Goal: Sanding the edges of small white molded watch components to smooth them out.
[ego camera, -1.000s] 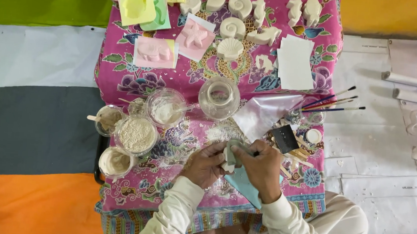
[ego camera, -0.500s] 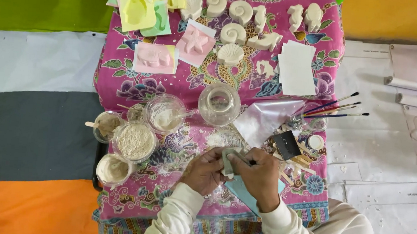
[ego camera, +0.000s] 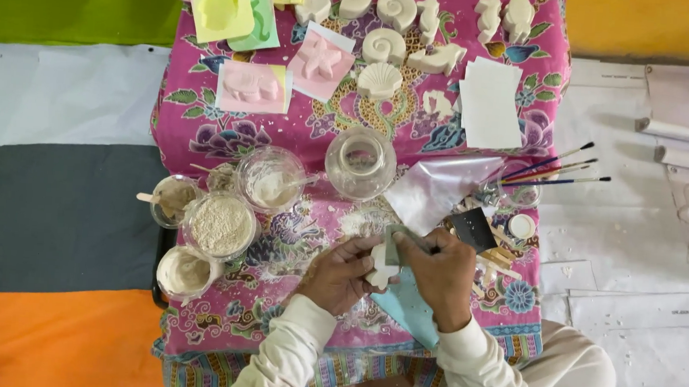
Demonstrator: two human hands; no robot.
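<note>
My left hand (ego camera: 340,274) grips a small white plaster figure (ego camera: 380,269) just above the pink flowered cloth (ego camera: 204,127). Against the figure's top, my right hand (ego camera: 441,273) presses a folded grey-green piece of sandpaper (ego camera: 394,241). Both hands meet at the near middle of the low table. A light blue sheet (ego camera: 409,307) lies under them.
Bowls of white powder (ego camera: 218,225) and paste (ego camera: 185,271) stand to the left, a glass jar (ego camera: 360,164) beyond my hands. Plaster shells (ego camera: 381,81), coloured moulds (ego camera: 220,3) and white paper (ego camera: 490,105) lie further back. Paintbrushes (ego camera: 556,169) and a clear bag (ego camera: 434,188) sit at right.
The view has shifted slightly. My hands stay together on the figure, with the right hand moving the sandpaper a little over it.
</note>
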